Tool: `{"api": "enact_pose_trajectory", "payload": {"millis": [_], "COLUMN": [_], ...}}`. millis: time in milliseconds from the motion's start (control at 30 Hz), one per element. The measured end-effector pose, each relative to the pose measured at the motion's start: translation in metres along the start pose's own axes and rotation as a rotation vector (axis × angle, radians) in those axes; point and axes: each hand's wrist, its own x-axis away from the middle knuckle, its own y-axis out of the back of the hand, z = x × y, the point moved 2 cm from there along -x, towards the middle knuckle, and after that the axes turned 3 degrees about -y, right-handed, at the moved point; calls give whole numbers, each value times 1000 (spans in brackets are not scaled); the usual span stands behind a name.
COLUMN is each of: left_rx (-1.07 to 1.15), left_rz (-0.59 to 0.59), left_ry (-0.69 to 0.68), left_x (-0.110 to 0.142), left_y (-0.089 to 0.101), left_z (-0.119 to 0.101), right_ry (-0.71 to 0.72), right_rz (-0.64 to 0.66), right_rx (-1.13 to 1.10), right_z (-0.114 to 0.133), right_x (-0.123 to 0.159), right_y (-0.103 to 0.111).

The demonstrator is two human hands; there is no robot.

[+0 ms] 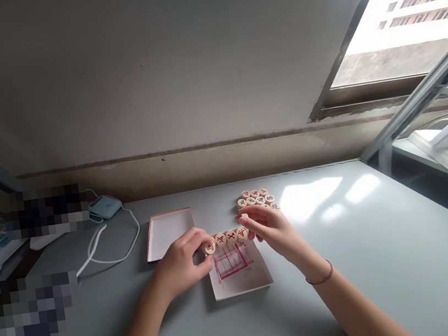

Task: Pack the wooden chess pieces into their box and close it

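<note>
A row of round wooden Chinese chess pieces (231, 237) with red characters lies along the far edge of a shallow white box part (242, 282), which has a pink grid drawn on its face. My left hand (187, 259) pinches the chess piece (210, 247) at the row's left end between thumb and fingers. Above the row's right end, my right hand (272, 228) holds another chess piece (244, 218) in its fingertips; its face cannot be read. Just behind that hand, more chess pieces (255, 193) sit closely grouped, some partly hidden by the fingers.
Left of the drawn box part lies an open, red-edged box half (170, 234). A white cable (120, 259) and a light-blue device (106, 206) are at the back left of the grey table (311, 311). A metal frame (417, 91) stands at the right, beside a window.
</note>
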Motion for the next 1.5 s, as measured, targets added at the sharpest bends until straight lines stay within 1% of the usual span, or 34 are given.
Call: {"api": "enact_pose_trajectory", "payload": {"millis": [167, 300, 433, 767, 967, 1067, 1167, 1233, 1333, 1433, 1500], "left_rx": [-32, -132, -200, -270, -288, -302, -301, -254, -188, -272, -347], "left_rz": [128, 181, 147, 116, 125, 153, 175, 153, 59, -51, -72], "left_ry": [-9, -18, -15, 7, 49, 43, 47, 50, 54, 81, 117], "left_x": [0, -1, -1, 2, 1, 0, 0, 0, -1, -3, -4], "left_y": [-2, -10, -17, -24, -23, -23, -21, -17, -10, -10, -13], "left_z": [-2, -4, -4, -6, -6, -6, -6, -5, 0, 9, 14], "right_ry": [23, 37, 65, 79, 187, 205, 232, 262, 324, 466, 574], "right_rz": [49, 97, 146, 246, 238, 254, 242, 212, 152, 85, 39], "right_rx": [1, 25, 99, 128, 202, 268, 320, 365, 495, 662, 769], "right_z": [-3, -1, 1, 1, 2, 3, 1, -2, -6, -8, -10], "right_x": [2, 8, 14, 21, 26, 28, 28, 28, 27, 27, 27], "right_y": [-6, -15, -22, -33, -38, -39, -39, -40, -46, -57, -63]}}
